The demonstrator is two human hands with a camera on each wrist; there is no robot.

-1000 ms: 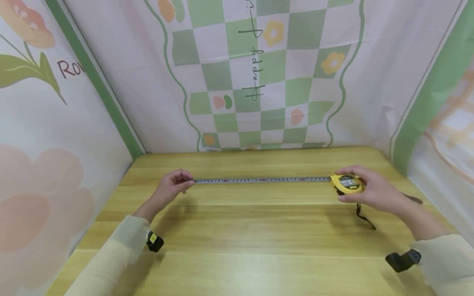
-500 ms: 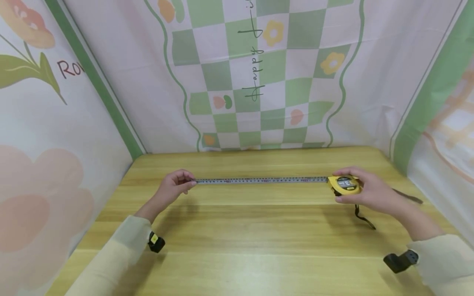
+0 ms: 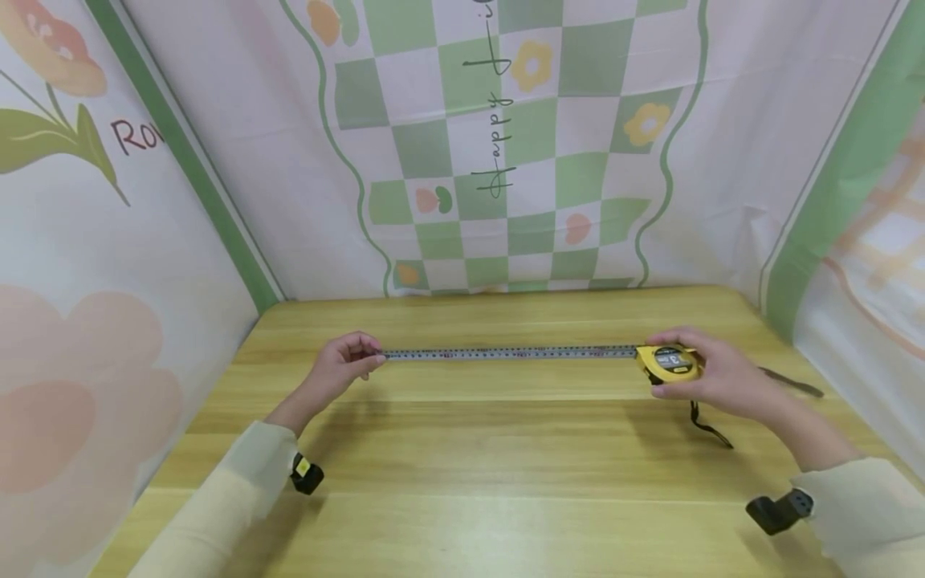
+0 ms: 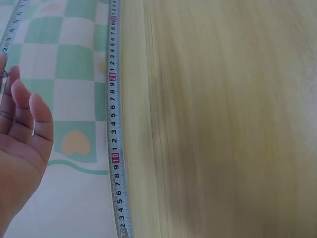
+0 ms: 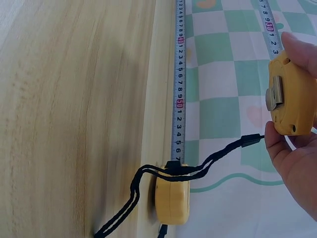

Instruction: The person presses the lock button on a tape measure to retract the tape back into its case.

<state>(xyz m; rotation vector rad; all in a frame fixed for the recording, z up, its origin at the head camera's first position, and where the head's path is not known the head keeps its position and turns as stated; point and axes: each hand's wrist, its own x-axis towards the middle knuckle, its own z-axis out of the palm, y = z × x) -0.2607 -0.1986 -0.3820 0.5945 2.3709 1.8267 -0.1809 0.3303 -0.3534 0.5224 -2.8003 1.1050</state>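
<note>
My left hand (image 3: 345,361) pinches the free end of a tape measure's blade (image 3: 509,353) between thumb and fingers. The blade runs straight across, raised over the table, to the yellow tape measure case (image 3: 668,364) gripped by my right hand (image 3: 704,369). In the right wrist view, the case's metal belt clip (image 5: 277,91) faces the camera, and a black wrist strap (image 5: 213,161) hangs from it. A second yellow tape measure (image 5: 172,201) lies beyond, its extended blade (image 4: 114,119) parallel to the held one. In the head view it is largely hidden behind the held one.
The wooden table (image 3: 491,474) spreads below both hands. At its back edge hangs a green-and-white checkered cloth (image 3: 480,197), with more printed cloth at both sides. A dark strap (image 3: 795,381) lies beyond my right wrist. Both wrists wear black cameras (image 3: 307,475).
My right hand has shifted slightly left with the tape measure case, and my left hand slightly right. The blade's stretch between them has become a little shorter.
</note>
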